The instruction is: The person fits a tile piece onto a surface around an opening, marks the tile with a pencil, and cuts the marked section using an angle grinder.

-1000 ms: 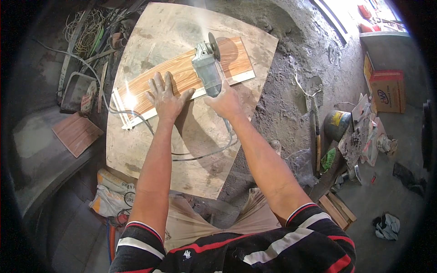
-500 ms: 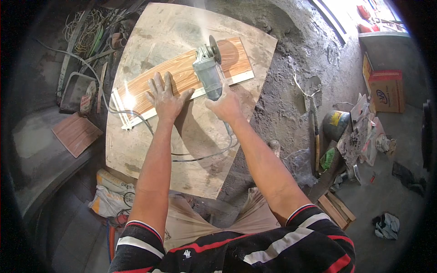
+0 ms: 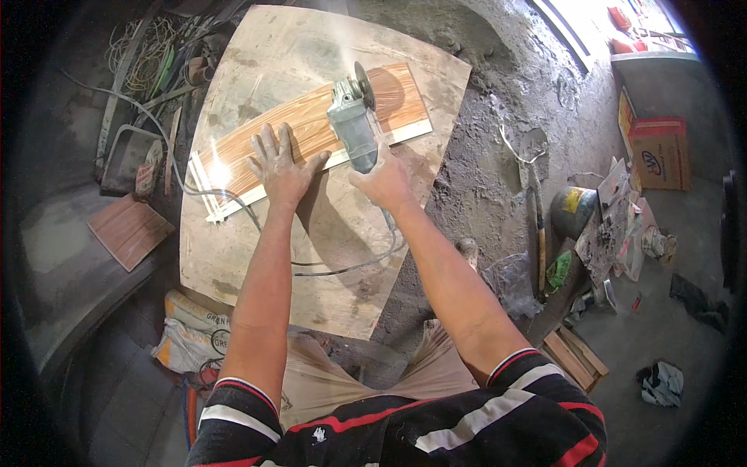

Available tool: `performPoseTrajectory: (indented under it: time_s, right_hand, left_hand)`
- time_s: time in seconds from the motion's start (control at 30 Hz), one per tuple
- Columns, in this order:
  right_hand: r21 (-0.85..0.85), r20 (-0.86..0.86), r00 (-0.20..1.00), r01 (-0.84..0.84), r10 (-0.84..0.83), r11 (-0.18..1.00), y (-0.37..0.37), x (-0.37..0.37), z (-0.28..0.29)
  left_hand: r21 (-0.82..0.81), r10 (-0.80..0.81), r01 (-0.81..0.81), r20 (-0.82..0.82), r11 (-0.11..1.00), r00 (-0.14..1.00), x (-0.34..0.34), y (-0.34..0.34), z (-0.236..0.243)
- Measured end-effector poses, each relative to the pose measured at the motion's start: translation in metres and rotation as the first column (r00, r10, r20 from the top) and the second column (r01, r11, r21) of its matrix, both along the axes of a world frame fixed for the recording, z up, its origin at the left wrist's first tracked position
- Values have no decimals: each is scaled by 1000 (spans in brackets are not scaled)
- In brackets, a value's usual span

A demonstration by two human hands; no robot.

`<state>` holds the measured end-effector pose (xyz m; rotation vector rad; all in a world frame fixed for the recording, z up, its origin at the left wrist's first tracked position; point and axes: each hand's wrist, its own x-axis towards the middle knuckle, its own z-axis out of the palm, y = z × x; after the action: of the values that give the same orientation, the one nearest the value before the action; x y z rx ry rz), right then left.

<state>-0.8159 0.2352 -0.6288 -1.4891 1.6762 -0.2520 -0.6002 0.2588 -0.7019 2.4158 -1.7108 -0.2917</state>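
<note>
My right hand (image 3: 384, 177) is wrapped round the grey body of an angle grinder (image 3: 353, 128). Its upright disc meets the far part of a glossy wood-grain tile (image 3: 307, 117), and pale dust rises beyond it. Flat on the tile, left of the grinder, rests my left hand (image 3: 282, 166) with its fingers spread. The tile has a pale near edge, and narrow pale strips (image 3: 204, 187) lie at its left end. Under it is a dusty board (image 3: 257, 70). The grinder's cord (image 3: 342, 272) loops over the board below my hands.
A shovel (image 3: 538, 210), a dark bucket (image 3: 573, 212) and a cardboard box (image 3: 660, 156) stand on the right. To the left are a small wood-look tile piece (image 3: 131, 231), a tangle of wire (image 3: 136, 50) and printed sacks (image 3: 191, 335). Wooden offcuts (image 3: 574, 358) lie at lower right.
The grinder and my right hand have shifted very slightly to the left. My left hand stays pressed on the tile.
</note>
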Motion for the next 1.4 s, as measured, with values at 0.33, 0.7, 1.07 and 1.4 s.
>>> performPoseTrajectory:
  time_s: [0.33, 0.7, 1.07, 1.4]
  right_hand:
    - [-35, 26, 999, 27, -26, 999, 7, -1, -4]
    - [-73, 10, 999, 31, -30, 997, 17, -8, -22]
    - [-63, 43, 999, 31, -29, 997, 22, -11, -27]
    - [-108, 116, 993, 52, -39, 993, 26, -14, -28]
  left_hand:
    - [-5, 0, 0, 2, 1000, 1000, 1, 1, -1]
    - [-42, -12, 11, -18, 999, 1000, 0, -1, 0]
    - [-103, -31, 28, -29, 994, 999, 2, 2, -7]
    - [-141, -42, 47, 40, 989, 998, 1, 1, -11]
